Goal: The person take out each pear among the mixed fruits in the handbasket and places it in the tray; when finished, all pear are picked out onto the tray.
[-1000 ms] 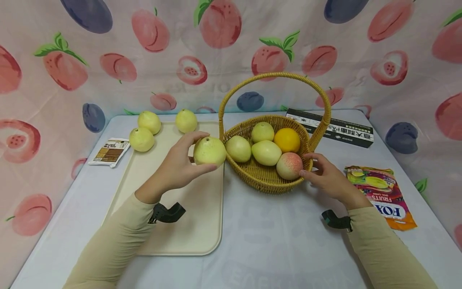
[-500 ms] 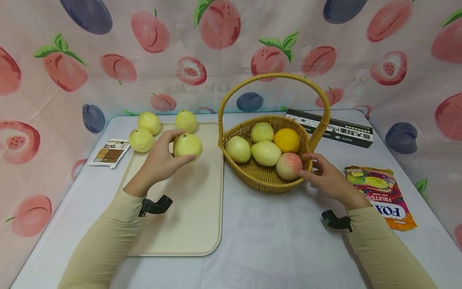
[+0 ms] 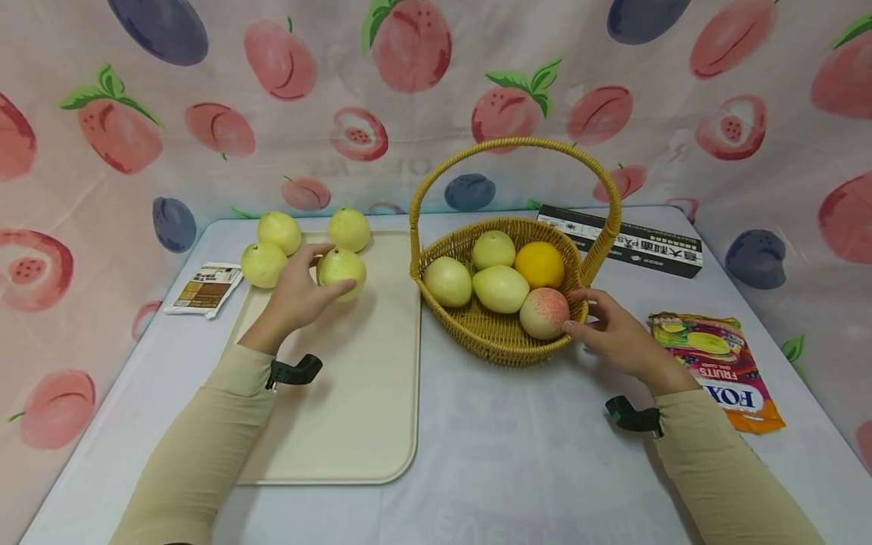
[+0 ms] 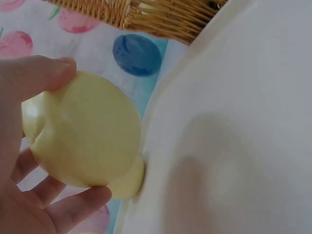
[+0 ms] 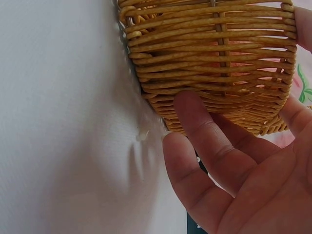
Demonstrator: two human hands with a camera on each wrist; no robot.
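Note:
My left hand (image 3: 300, 291) pinches a round yellow-green pear (image 3: 342, 272) between thumb and fingers, over the far part of the cream tray (image 3: 368, 393). In the left wrist view, the held pear (image 4: 92, 131) hides part of another one (image 4: 131, 183) standing on the tray's far end. Two more pears (image 3: 264, 265) sit together at the tray's far left corner, and one (image 3: 350, 229) lies just behind the held one. My right hand (image 3: 616, 333) grips the right rim of the wicker basket (image 3: 507, 352), its fingers (image 5: 204, 131) against the outer weave.
In the basket lie a peach (image 3: 545, 314), an orange (image 3: 540, 265) and several pale green fruits (image 3: 500, 289). A black box (image 3: 620, 241) lies behind it, a candy bag (image 3: 715, 363) at the right, a small sachet (image 3: 204, 290) left of the tray. The basket's tall handle (image 3: 518, 142) arches above.
My left hand has carried the pear leftward from beside the basket's left rim to over the tray, nearer the other pears. The right hand has kept its grip on the basket.

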